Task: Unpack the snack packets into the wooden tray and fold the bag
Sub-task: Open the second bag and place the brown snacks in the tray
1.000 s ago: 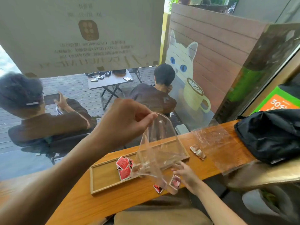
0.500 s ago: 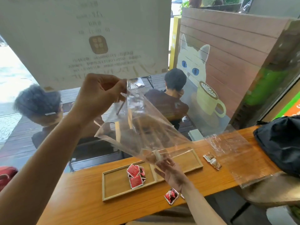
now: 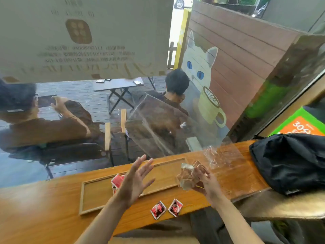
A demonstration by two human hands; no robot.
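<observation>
The wooden tray point(image 3: 84, 198) lies on the counter with red snack packets point(image 3: 116, 180) in its middle. Two more red packets point(image 3: 158, 209) point(image 3: 175, 207) lie on the counter in front of the tray. My left hand point(image 3: 135, 180) hovers over the tray, fingers spread, holding nothing. My right hand point(image 3: 210, 184), just right of the tray, grips a crumpled bundle of brown snack packets point(image 3: 188, 176). The clear bag point(image 3: 158, 127) stands up in the air behind the tray. I cannot tell whether its lower end touches my right hand.
A second clear plastic sheet point(image 3: 226, 155) lies on the counter to the right. A black bag point(image 3: 288, 161) fills the counter's right end. A window runs along the back of the counter, with two seated people outside. The counter's front edge is close to the loose red packets.
My left hand let go of the bag's top and dropped, open, over the tray. My right hand left the bag's lower end and closed on the brown packets to the right.
</observation>
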